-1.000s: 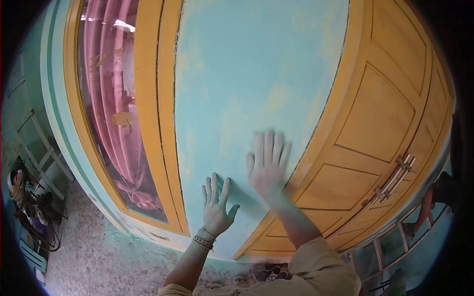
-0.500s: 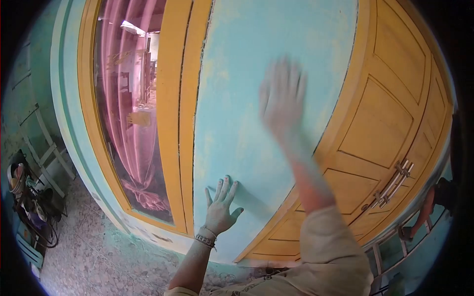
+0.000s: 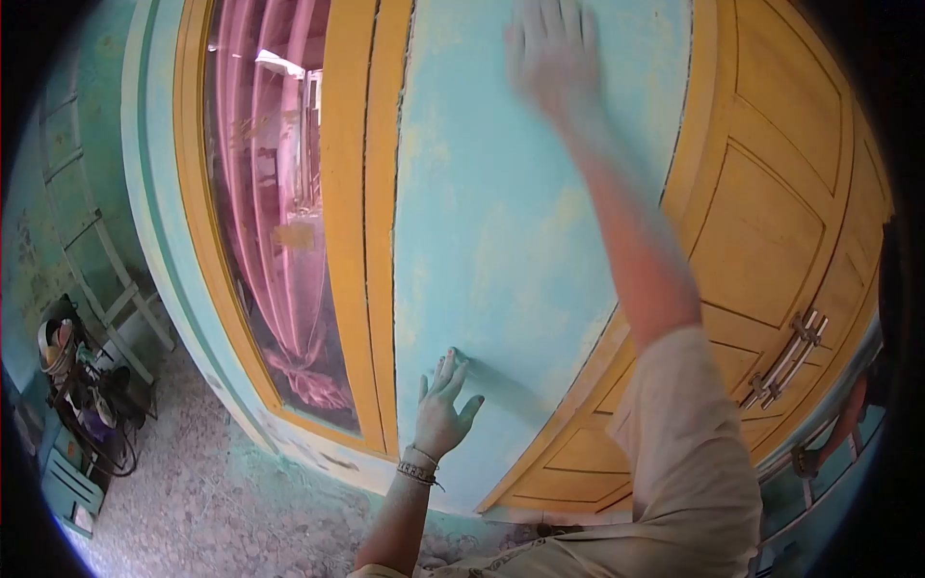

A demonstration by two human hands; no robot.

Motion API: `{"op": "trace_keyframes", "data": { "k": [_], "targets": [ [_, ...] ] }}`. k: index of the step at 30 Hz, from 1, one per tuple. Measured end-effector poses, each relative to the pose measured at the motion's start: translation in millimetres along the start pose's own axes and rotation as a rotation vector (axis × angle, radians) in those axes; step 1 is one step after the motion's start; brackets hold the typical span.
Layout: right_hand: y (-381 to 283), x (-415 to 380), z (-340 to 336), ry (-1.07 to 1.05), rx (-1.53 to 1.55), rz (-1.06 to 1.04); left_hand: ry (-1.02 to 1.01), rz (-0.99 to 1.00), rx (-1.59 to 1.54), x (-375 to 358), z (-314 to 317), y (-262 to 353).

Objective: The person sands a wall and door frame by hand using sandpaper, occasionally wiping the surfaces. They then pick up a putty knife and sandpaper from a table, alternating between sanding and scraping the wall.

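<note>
A light-blue wall panel (image 3: 491,241) with patchy yellowish marks stands in front of me, between a yellow window frame and yellow wooden doors. High on this panel, my right hand (image 3: 559,60) lies flat with its fingers stretched upward, a little smeared by motion. Whether anything is under its palm is hidden. Lower down, my left hand (image 3: 445,416) touches the panel with its fingertips. Its fingers are apart, nothing shows in them, and it wears a bracelet (image 3: 417,469) at the wrist. Pale dust coats both hands.
A pink curtain (image 3: 279,279) hangs behind the window glass at left. Metal handles (image 3: 790,358) are on the doors (image 3: 771,231) at right. A ladder (image 3: 114,279) leans at far left beside a bucket (image 3: 58,349) and clutter. Another person's arm (image 3: 840,435) shows at the right edge.
My right hand has slid upward on the wall, its arm stretching out further. My left hand remains low on the panel, its fingers slightly closer together. The view has shifted slightly.
</note>
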State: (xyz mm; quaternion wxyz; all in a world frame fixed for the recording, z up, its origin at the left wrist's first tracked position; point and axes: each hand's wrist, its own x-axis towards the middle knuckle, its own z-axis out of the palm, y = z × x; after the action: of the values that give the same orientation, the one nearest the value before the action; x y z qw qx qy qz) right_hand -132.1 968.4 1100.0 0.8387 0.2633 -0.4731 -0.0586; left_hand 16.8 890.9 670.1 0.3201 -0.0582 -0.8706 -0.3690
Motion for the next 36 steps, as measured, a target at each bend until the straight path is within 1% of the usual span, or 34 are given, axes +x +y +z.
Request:
{"op": "trace_keyframes", "data": {
  "k": [1,2,3,4,5,6,9,10,11,12,13,15,16,18,20,21,22,23,24,25,27,28,29,30,31,32,33,34,36],
  "targets": [
    [-21.6,-38.8,-31.1,-0.107,0.095,0.033,0.008,0.005,-0.004,-2.9,-2.5,-0.2],
    [-47.7,-83.2,-66.6,-0.248,0.125,0.056,0.018,0.011,-0.01,-5.5,-6.1,-0.3],
    [-73.9,-124.8,-102.8,-0.452,0.178,0.102,0.028,0.025,-0.015,-8.7,-10.2,-1.7],
    [-99.9,-169.7,-134.5,-0.51,0.191,0.087,0.038,0.015,-0.034,-13.3,-11.9,-3.0],
    [-117.6,-206.2,-161.5,-0.562,0.271,0.101,0.053,0.01,-0.053,-15.2,-14.1,-5.1],
    [-124.5,-223.9,-172.7,-0.611,0.351,0.115,0.07,0.008,-0.07,-12.9,-17.1,-7.6],
    [-87.0,-161.1,-126.0,-0.483,0.24,0.003,0.087,0.096,-0.024,-4.8,-29.0,-15.2],
    [-65.5,-117.6,-96.6,-0.403,0.118,-0.004,0.102,0.116,-0.031,1.9,-30.4,-19.4],
    [-41.7,-75.0,-56.0,-0.213,0.024,-0.029,0.134,0.157,0.005,10.0,-35.4,-17.9],
    [-22.0,-31.1,-20.4,-0.139,0.002,-0.02,0.162,0.198,0.044,18.3,-44.3,-12.9],
    [-3.9,9.8,10.9,-0.119,0.017,-0.055,0.192,0.243,0.086,28.0,-51.7,-12.4],
    [6.3,71.1,42.8,-0.05,0.001,-0.011,0.181,0.312,0.045,44.4,-55.8,-25.8],
    [3.2,73.2,43.0,-0.094,0.035,0.033,0.176,0.339,0.024,50.0,-59.7,-33.9],
    [-24.6,57.5,15.1,-0.208,0.117,0.115,0.129,0.393,0.082,55.7,-73.8,-46.7],
    [-67.3,-20.2,-7.9,-0.186,-0.009,0.059,0.099,0.422,0.128,56.1,-85.5,-53.3],
    [-98.5,-58.4,-42.4,-0.294,0.004,0.097,0.099,0.428,0.154,56.1,-92.0,-54.1],
    [-129.8,-97.8,-75.0,-0.421,0.073,0.191,0.1,0.437,0.183,56.2,-97.0,-56.2],
    [-155.3,-139.6,-104.0,-0.463,0.097,0.219,0.063,0.436,0.155,54.2,-99.3,-58.6],
    [-172.7,-147.5,-121.6,-0.498,0.128,0.249,0.031,0.432,0.136,53.4,-102.8,-61.9],
    [-168.3,-142.4,-111.2,-0.484,0.114,0.201,0.012,0.429,0.123,58.4,-107.2,-66.1],
    [-137.2,-116.2,-89.8,-0.499,0.065,0.136,-0.065,0.442,0.189,58.0,-109.0,-77.9],
    [-107.2,-85.2,-55.3,-0.387,0.006,0.049,-0.088,0.46,0.222,66.1,-108.3,-81.1],
    [-78.8,-43.2,-19.0,-0.261,-0.042,0.06,-0.08,0.463,0.227,73.0,-107.6,-82.8],
    [-47.6,-4.8,18.7,-0.135,-0.056,-0.008,-0.086,0.46,0.228,69.7,-103.9,-84.8],
    [-41.4,47.3,32.4,-0.254,-0.071,0.119,-0.091,0.457,0.227,67.0,-99.1,-87.0],
    [-29.4,74.5,52.0,-0.239,-0.062,0.157,-0.079,0.462,0.222,67.3,-93.7,-89.9],
    [-24.8,88.1,65.1,-0.22,-0.05,0.193,-0.063,0.466,0.218,67.6,-88.7,-92.9],
    [-35.4,81.5,64.9,-0.222,-0.046,0.196,-0.053,0.465,0.212,66.9,-85.1,-94.9],
    [-68.8,41.2,39.7,-0.247,-0.039,0.202,-0.091,0.442,0.23,65.7,-80.5,-93.9]
  ]
}}
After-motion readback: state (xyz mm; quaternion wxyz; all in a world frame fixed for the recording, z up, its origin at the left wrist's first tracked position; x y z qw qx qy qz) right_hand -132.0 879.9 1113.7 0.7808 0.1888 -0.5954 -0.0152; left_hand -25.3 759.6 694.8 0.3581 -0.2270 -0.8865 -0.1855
